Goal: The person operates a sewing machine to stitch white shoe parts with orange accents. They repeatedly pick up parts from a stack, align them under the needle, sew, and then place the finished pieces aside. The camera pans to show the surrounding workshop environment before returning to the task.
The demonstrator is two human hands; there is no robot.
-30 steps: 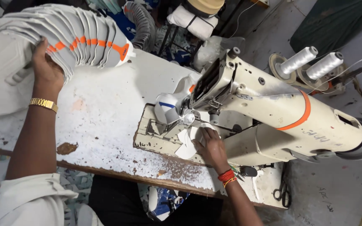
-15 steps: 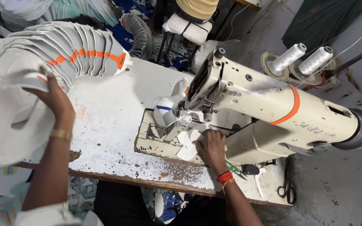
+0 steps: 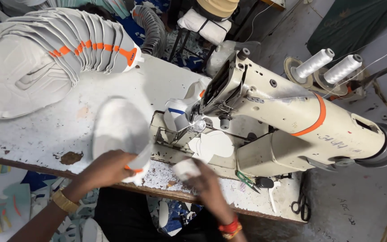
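Now drawn back from the fanned stack (image 3: 68, 45), the left hand (image 3: 106, 168) grips a white shoe piece (image 3: 119, 127); the right hand (image 3: 202, 177) pinches a small white piece (image 3: 186, 169) beside it. Blurred and loosely held, either could slip off the counter (image 3: 45, 130) edge.

- The worn white table (image 3: 45, 130) has bare room between the fanned stack of grey cut pieces (image 3: 68, 45) and the sewing machine (image 3: 292, 121).
- The machine fills the right side.
- Two thread cones (image 3: 330, 65) stand behind it.
- Scissors (image 3: 302, 204) lie at the right edge.
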